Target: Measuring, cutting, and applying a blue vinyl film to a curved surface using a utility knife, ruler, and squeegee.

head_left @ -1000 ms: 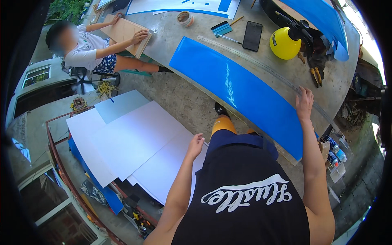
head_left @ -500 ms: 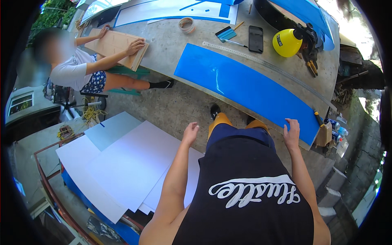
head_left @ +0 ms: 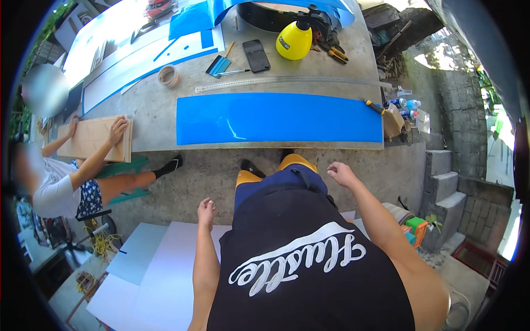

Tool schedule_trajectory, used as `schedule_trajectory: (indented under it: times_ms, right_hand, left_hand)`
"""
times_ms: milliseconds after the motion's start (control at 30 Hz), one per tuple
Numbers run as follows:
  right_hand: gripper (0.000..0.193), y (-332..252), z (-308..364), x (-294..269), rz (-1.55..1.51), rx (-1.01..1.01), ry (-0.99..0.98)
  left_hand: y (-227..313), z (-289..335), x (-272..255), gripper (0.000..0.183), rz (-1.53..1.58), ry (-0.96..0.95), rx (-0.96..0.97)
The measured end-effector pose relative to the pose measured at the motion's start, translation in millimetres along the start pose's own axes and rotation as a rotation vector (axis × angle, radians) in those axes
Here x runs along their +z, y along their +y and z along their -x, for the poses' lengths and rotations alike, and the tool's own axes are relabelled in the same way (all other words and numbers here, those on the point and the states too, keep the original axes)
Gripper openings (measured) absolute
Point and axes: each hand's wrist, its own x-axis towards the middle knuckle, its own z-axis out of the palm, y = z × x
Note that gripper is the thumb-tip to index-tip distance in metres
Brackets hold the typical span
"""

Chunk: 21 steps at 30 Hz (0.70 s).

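My left hand (head_left: pixel 206 213) hangs beside my hip, fingers curled in, with nothing visible in it. Further forward, my right hand (head_left: pixel 341 174) is held out over the floor just short of the table edge, its fingers loosely bent and apart, holding nothing. Neither hand touches anything. Closest to them on the table lies a long blue sheet (head_left: pixel 276 118), glossy and slightly curved along its far edge. Behind it runs a long clear ruler (head_left: pixel 287 81). A yellow-and-black cutter knife (head_left: pixel 375 107) rests at the sheet's right end.
On the concrete table (head_left: pixel 154 124) are a tape roll (head_left: pixel 169 76), blue squeegee (head_left: pixel 218 65), phone (head_left: pixel 256 55), yellow spray bottle (head_left: pixel 293 43) and pliers (head_left: pixel 338 54). A seated person holds a wooden board (head_left: pixel 91 138) at left. White panels (head_left: pixel 165 276) lie behind me; steps (head_left: pixel 444 185) stand right.
My view has turned right, so the table now runs level before me. My right hand has drawn back from above the blue sheet, and its fingers have bent. My left fingers have curled in.
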Motion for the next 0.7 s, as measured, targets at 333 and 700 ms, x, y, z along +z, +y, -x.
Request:
schedule_trajectory:
  times_ms: [333,700]
  right_hand:
    - [0.025,18.2,-0.9,3.2,-0.105,0.053,0.033]
    - [0.013,-22.3,-151.7,-100.3,0.097,-0.365,0.447]
  left_hand:
    - [56.9,-18.4,10.8,0.046,-0.100,-0.012,0.032]
    - [83.4,16.4,52.3,0.041,-0.139,0.004,0.051]
